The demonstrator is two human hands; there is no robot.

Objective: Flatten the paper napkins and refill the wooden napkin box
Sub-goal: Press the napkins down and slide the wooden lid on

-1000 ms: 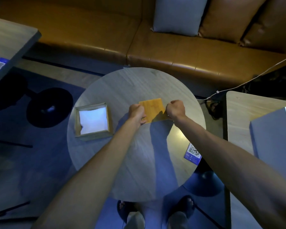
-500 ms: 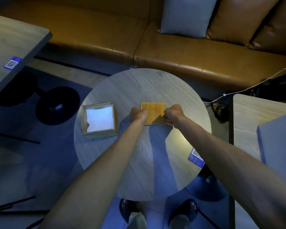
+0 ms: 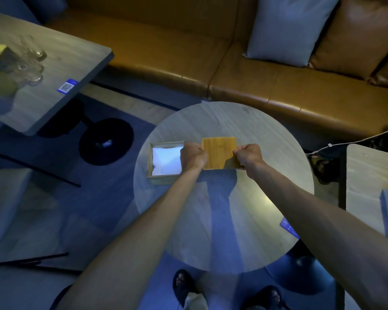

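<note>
A: Biggest first?

B: Brown leather sofa [image 3: 278,92], across the whole top of the frame, with a pale grey cushion [image 3: 287,30] propped against its back at upper right.

A: Below that?

B: Round wooden table [image 3: 222,220], from centre to lower centre. Then a rectangular table [image 3: 61,52] at upper left, carrying a cluster of clear glasses [image 3: 30,63] and a blue QR sticker [image 3: 66,86] near its right-hand edge.

A: And the task's things?

B: Wooden napkin box [image 3: 165,178], left of centre on the round table, open at the top, with white napkins [image 3: 166,161] inside. Just right of it, a square wooden lid [image 3: 220,151], flat face up, close beside the box's right wall.

A: Resting on the table or lifted?

B: Cannot tell; only a dark shadow across its lower right corner.

A: Hands?

B: Left hand [image 3: 193,156] curled round the lid's left edge, knuckles up, overlapping the box's right wall in the picture. Right hand [image 3: 249,154] pinching the lid's right edge, fingers curled tight. Both closed on the lid, nothing else held.

A: Smaller bits?

B: Second QR sticker [image 3: 287,225] at the round table's lower right rim, partly hidden by the right forearm. Thin white cable [image 3: 345,143] slanting in from the right edge of the frame. Sandalled feet [image 3: 184,285] at the bottom, below the table's near rim.
</note>
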